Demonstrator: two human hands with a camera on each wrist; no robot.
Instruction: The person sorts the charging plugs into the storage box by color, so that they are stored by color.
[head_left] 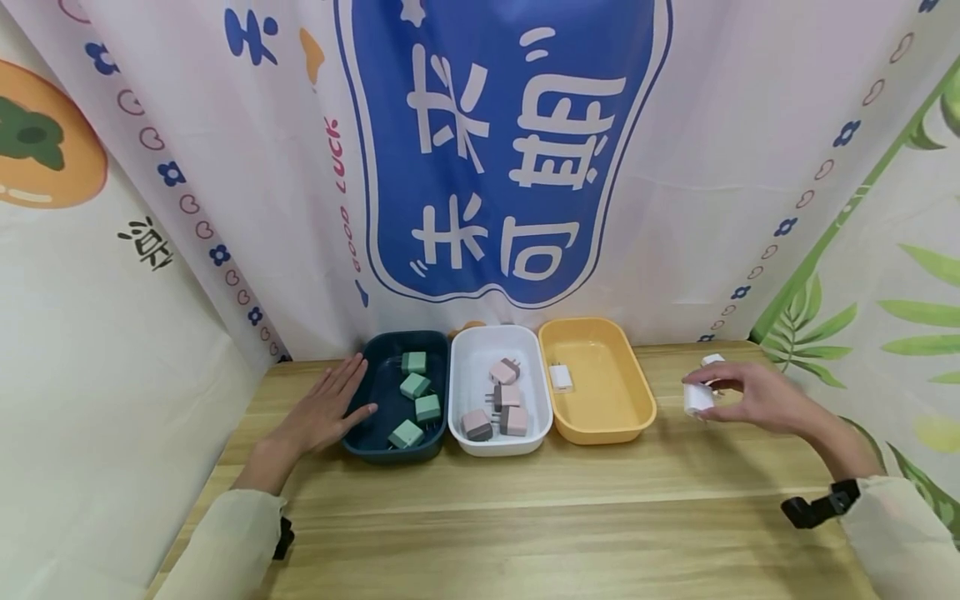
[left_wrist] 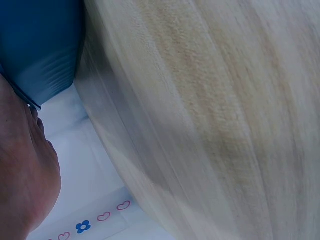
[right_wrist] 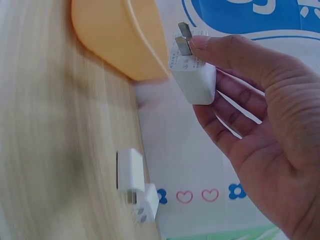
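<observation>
My right hand (head_left: pixel 757 400) pinches a white plug-in charger (right_wrist: pixel 194 82) between thumb and fingers, to the right of the yellow bin (head_left: pixel 611 400). The right wrist view shows its two flat metal prongs beside the thumb tip. Below that hand, two more white chargers (right_wrist: pixel 131 171) stand close together on the table. One white charger (head_left: pixel 561 378) lies at the left side inside the yellow bin. Against the left side of the dark blue bin (head_left: pixel 378 387) rests my left hand (head_left: pixel 318 412), fingers extended and thumb over the rim, holding nothing.
Several green chargers (head_left: pixel 427 407) lie in the dark blue bin. The white bin (head_left: pixel 465 358) in the middle holds several pink and grey chargers (head_left: pixel 513 420). All three bins stand side by side on the wooden table (head_left: pixel 480 525), in front of a printed curtain (head_left: pixel 300 250).
</observation>
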